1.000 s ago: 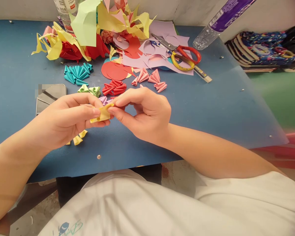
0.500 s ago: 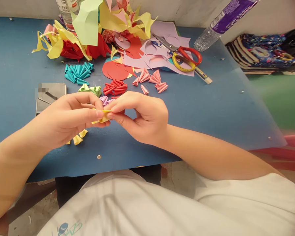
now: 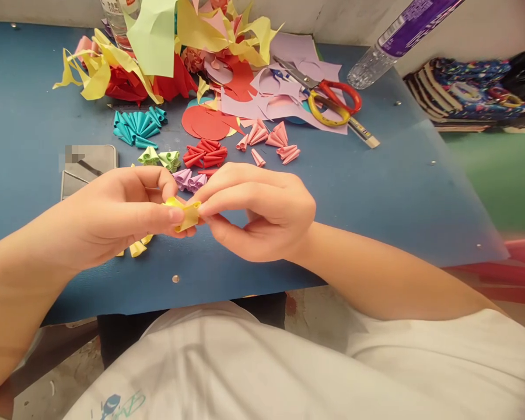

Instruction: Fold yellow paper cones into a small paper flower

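Note:
Between my two hands is a small yellow paper piece (image 3: 189, 216) with curled edges. My left hand (image 3: 125, 216) pinches its left part between thumb and fingers. The thumb and forefinger of my right hand (image 3: 258, 211) close on its right edge. Yellow paper cones (image 3: 137, 248) lie below my left hand, partly covered by it. Just beyond my fingers sit purple cones (image 3: 189, 180), green cones (image 3: 170, 160) and red cones (image 3: 205, 154). Teal cones (image 3: 137, 126) and pink cones (image 3: 276, 135) rest farther back.
Red paper circles (image 3: 205, 122) lie mid-table. Paper scraps (image 3: 210, 35) heap at the back beside a clear bottle (image 3: 119, 23). Scissors (image 3: 332, 102) and a cutter (image 3: 363, 132) rest on purple paper. A purple-labelled bottle (image 3: 371, 65) stands back right, a phone (image 3: 87, 166) left.
The yellow paper has turned so that more of its face and its curled ends show. My right hand has shifted slightly to the right, uncovering more of the purple cones.

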`<state>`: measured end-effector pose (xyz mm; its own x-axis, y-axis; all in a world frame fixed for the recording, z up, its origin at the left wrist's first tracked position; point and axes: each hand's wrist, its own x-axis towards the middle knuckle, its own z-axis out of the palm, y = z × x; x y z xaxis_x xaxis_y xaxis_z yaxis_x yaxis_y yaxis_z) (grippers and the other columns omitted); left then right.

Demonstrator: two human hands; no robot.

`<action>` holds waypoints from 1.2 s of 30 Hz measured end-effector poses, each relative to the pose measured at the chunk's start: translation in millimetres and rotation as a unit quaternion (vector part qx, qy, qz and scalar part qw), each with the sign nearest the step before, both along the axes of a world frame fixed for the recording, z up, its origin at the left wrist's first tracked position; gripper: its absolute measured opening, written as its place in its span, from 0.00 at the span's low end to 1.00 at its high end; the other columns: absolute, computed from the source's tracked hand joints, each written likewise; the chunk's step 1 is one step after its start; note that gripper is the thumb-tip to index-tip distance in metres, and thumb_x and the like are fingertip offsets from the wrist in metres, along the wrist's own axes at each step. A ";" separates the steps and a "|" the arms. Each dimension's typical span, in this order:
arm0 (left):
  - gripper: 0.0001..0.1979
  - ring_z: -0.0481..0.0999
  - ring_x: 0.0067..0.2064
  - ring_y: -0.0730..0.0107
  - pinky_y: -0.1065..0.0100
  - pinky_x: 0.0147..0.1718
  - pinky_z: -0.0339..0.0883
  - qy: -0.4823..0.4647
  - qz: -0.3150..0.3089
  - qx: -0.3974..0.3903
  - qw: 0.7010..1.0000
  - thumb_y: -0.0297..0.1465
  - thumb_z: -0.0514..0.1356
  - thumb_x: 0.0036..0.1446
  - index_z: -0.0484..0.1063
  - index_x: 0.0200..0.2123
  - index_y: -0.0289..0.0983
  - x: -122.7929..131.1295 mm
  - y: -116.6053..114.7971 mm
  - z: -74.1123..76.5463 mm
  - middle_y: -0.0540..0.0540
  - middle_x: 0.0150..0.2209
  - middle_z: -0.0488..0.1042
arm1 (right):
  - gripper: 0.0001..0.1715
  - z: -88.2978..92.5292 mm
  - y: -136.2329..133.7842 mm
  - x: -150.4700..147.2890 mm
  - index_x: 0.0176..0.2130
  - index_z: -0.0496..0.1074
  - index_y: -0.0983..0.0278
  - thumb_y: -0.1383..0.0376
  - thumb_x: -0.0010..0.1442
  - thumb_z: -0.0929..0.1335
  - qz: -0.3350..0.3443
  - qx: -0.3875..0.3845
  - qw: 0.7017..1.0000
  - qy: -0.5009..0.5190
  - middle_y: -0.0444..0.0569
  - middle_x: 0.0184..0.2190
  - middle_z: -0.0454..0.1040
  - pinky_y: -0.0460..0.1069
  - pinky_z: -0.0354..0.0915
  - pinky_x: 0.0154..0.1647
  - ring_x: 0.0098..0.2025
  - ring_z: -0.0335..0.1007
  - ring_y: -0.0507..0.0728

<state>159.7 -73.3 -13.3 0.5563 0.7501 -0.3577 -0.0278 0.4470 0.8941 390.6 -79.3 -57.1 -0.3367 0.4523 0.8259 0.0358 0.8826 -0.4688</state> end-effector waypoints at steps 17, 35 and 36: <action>0.13 0.73 0.24 0.77 0.79 0.21 0.65 0.076 0.029 0.063 0.995 0.32 0.81 0.47 0.82 0.32 0.38 5.2 -2.0 8.7 0.52 0.25 0.78 | 0.06 -5.3 -7.6 -3.8 0.41 0.77 0.57 0.69 0.69 0.69 -0.101 -0.029 0.993 -0.062 0.42 0.41 0.85 0.49 0.83 0.48 0.45 0.85 0.51; 0.13 0.82 0.33 0.72 0.74 0.35 0.77 0.009 0.066 0.011 0.998 0.31 0.81 0.53 0.82 0.35 0.35 2.7 3.1 0.7 0.48 0.30 0.82 | 0.13 -5.2 13.0 7.4 0.46 0.77 0.62 0.77 0.68 0.70 -0.105 0.154 0.979 -0.088 0.50 0.41 0.87 0.48 0.83 0.48 0.41 0.81 0.51; 0.13 0.81 0.32 0.73 0.75 0.33 0.75 0.014 0.067 0.013 0.998 0.31 0.81 0.52 0.82 0.35 0.34 2.9 2.8 1.8 0.48 0.30 0.82 | 0.12 -5.4 13.2 8.6 0.47 0.77 0.62 0.76 0.69 0.69 -0.091 0.183 0.975 -0.087 0.49 0.41 0.87 0.46 0.83 0.48 0.42 0.81 0.50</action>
